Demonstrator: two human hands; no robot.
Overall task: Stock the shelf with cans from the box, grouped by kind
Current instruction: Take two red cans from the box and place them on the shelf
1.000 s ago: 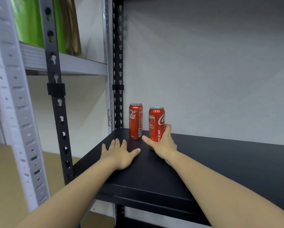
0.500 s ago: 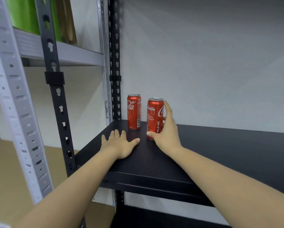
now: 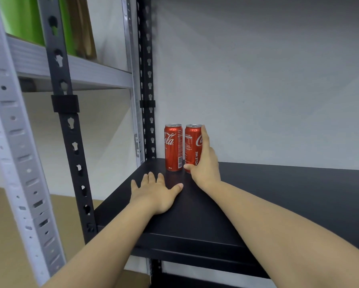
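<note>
Now upright on the black shelf [image 3: 299, 194], the second red can [image 3: 192, 148] stands just beside the first red can [image 3: 173, 147], near the back left corner by the black upright post [image 3: 146, 80]; half a second ago a wider gap showed between the two cans, and it has since narrowed to a sliver; the right hand [image 3: 204, 163] wraps the second can, fingers up its right side and thumb low across its front; the left hand [image 3: 155, 193] lies flat and spread on the shelf, holding nothing; judged from this, two cans of one kind are grouped and the placement is nearly done, release pending; the box is not clearly in view; brown cardboard [image 3: 6, 235] shows lower left.
</note>
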